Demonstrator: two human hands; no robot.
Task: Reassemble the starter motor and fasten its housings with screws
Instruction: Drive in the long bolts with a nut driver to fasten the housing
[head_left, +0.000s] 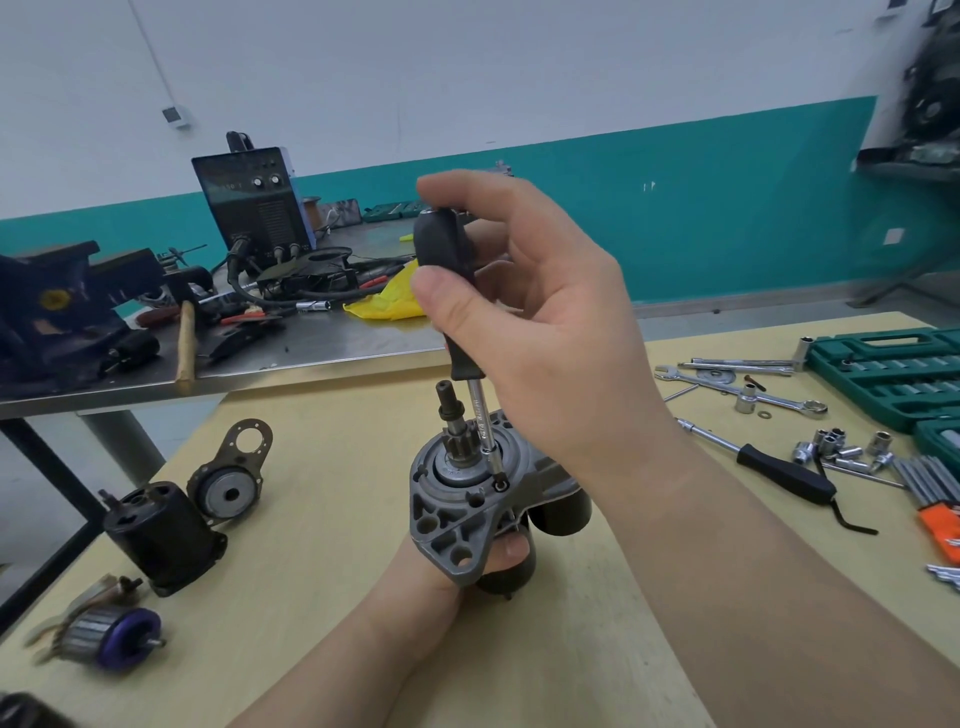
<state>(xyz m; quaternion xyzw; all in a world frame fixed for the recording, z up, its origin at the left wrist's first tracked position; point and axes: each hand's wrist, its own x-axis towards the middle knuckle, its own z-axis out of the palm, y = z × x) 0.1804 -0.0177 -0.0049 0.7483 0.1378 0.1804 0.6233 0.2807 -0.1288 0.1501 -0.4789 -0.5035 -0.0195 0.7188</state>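
The starter motor's grey cast housing (451, 525) stands upright at the table's middle, its pinion shaft (451, 410) pointing up. My left hand (483, 558) grips the black motor body underneath it; only the thumb and wrist show. My right hand (535, 322) holds the black handle of a screwdriver (451, 260) between thumb and fingers. Its steel shank runs down to a screw (501, 485) at the housing's rim. At the left lie a black motor casing (161, 535), an end plate with a bearing (231, 486) and an armature (104, 631).
Loose sockets (836, 447), spanners (748, 389), a ratchet driver (779, 467) and hex keys (930, 478) lie at the right beside a green socket case (893, 369). Behind stands a steel bench (311, 364) with a welder (254, 208), a vise (57, 306) and a hammer (185, 343).
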